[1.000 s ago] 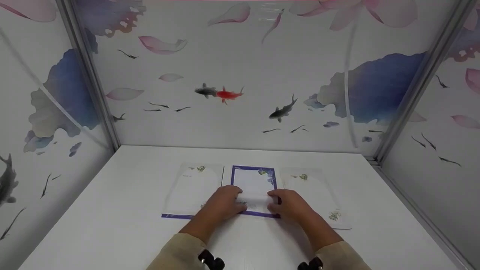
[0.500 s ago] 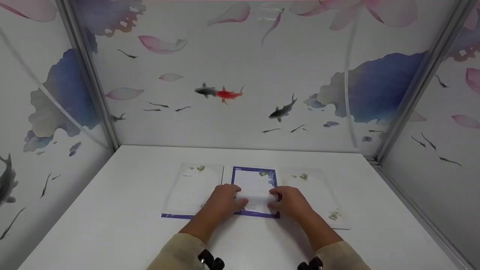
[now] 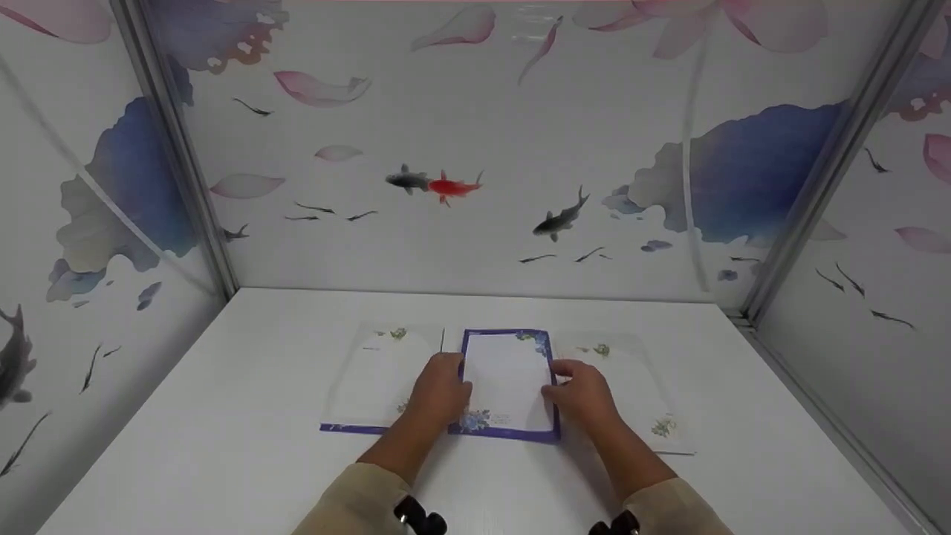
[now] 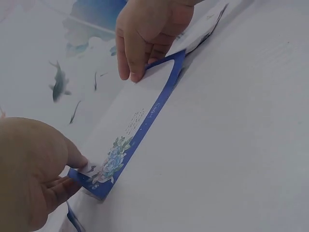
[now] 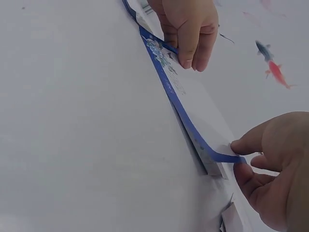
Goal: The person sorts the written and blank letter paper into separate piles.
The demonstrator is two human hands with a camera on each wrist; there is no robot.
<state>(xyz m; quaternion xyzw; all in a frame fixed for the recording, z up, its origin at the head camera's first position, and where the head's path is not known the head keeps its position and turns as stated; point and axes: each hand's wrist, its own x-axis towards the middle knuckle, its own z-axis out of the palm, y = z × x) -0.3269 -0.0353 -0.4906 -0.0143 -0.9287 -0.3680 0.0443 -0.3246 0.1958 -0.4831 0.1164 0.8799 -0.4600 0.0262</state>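
A sheet of paper [image 3: 509, 371] with a blue border and blue flowers in its corners is held over the middle of the white table. My left hand [image 3: 442, 390] pinches its left edge between thumb and fingers. On the opposite edge, my right hand [image 3: 585, 397] pinches it the same way. In the right wrist view, the sheet's near corner [image 5: 219, 157] is lifted, and a white layer [image 5: 212, 169] shows beneath it. The left wrist view has the flower print [image 4: 113, 157] close to the left thumb.
A pale open page or booklet [image 3: 371, 379] with a blue bottom strip lies to the left, partly behind the left forearm. Another pale page [image 3: 624, 394] with small plant prints lies to the right. Painted wall panels [image 3: 475, 111] enclose the table [image 3: 223, 416] on three sides.
The blue-bordered sheet has come up and slightly toward me, and its lower flower print now shows. Both hands have shifted outward and a little farther up along its side edges.
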